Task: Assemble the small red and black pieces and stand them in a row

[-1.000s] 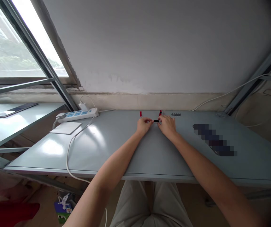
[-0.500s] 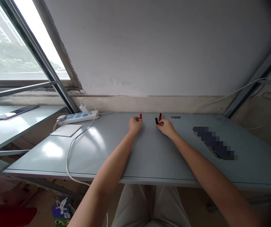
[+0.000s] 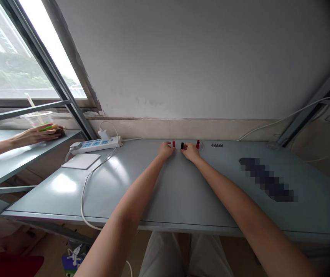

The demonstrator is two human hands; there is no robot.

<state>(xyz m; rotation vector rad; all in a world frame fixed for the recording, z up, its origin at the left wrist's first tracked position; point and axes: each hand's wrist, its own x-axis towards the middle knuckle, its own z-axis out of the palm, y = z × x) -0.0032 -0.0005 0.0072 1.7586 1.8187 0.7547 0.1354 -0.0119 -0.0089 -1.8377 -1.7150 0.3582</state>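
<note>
My left hand is at the back of the desk, thumb and fingers curled round a small upright red cylinder. Just to its right, my right hand pinches a small black cylinder, upright and close to the desk top. A narrow gap separates the red and black pieces. Behind my right hand stands another red piece, darker on part of it, with small clear items beside it. Several small dark grey pieces line up farther right.
A white power strip, a flat white square and a trailing cable lie to the left. A dark pixelated object is at right. On the neighbouring desk, another person's hand is by a clear cup with a straw.
My right hand has brought the black cylinder leftward, closer to the red one. My left hand stays at the red cylinder. Another person's hand and a cup have appeared at left.
</note>
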